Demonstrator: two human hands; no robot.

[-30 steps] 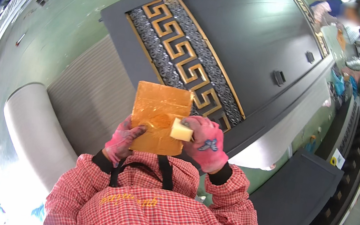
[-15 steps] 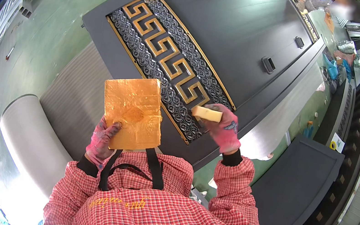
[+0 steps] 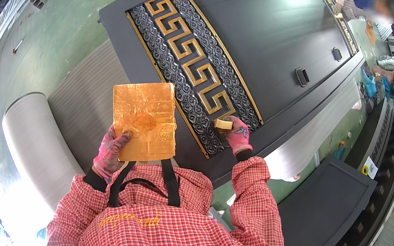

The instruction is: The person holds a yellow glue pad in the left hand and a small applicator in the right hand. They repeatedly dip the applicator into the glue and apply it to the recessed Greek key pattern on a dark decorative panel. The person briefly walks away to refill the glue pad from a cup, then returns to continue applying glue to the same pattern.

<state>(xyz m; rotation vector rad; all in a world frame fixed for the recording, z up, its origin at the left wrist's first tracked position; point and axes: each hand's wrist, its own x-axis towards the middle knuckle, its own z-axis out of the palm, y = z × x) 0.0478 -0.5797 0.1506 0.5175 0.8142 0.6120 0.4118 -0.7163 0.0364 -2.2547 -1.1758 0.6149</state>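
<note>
Green floor (image 3: 41, 46): spreads along the left side and shows in patches on the right.
Dark grey door (image 3: 264, 37): lies flat before the person, slanting across the upper middle.
Red checked garment (image 3: 181, 231): covers the person's torso and both arms, with dark cuffs at the wrists.
Whitish roll (image 3: 40, 146): lies at the left, a grey ribbed sheet (image 3: 92, 96) reaching from it to the door.
Smaller dark panel (image 3: 324, 201): lies at the lower right, apart from the door.
Decorated band (image 3: 182, 48): crosses the near part of the door, a gold key pattern between two strips of dark raised scrolls.
Gold-coated board (image 3: 147, 103): raised in front of the person, left of the band's lower end, with a rough orange patch at its middle.
Left hand (image 3: 110, 153): in a smudged pink glove, gripping the board by its lower left corner, thumb on top.
Right hand (image 3: 239, 136): in a pink glove, fingers closed around a sponge at the band's lower end.
Pale yellow sponge (image 3: 223, 124): just beside the key pattern's lowest turn; whether it touches cannot be told.
</note>
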